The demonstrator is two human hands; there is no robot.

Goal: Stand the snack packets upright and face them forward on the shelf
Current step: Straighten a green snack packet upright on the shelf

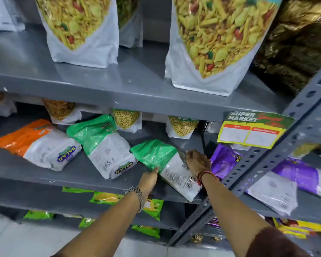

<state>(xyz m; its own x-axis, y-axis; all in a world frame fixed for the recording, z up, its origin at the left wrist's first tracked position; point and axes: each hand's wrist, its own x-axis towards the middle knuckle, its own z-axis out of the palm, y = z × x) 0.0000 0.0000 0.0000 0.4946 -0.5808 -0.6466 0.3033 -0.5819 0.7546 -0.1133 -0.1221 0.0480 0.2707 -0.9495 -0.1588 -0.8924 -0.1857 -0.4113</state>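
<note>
Three snack packets lie flat on the middle grey shelf (44,175), back sides up. An orange and white packet (35,145) is at the left, a green and white packet (102,145) in the middle, and another green and white packet (167,164) at the right, its lower end hanging over the shelf's front edge. My left hand (149,179) grips that right packet's left edge. My right hand (197,162) holds its right edge near the top. Purple packets (224,160) lie flat on the neighbouring shelf to the right.
Several small sev pouches (126,119) stand upright at the back of the middle shelf. Large mixture pouches (211,43) stand on the upper shelf. A slotted grey upright (267,160) runs diagonally at the right, with a supermarket price tag (252,129) above. Yellow-green packets (152,206) fill lower shelves.
</note>
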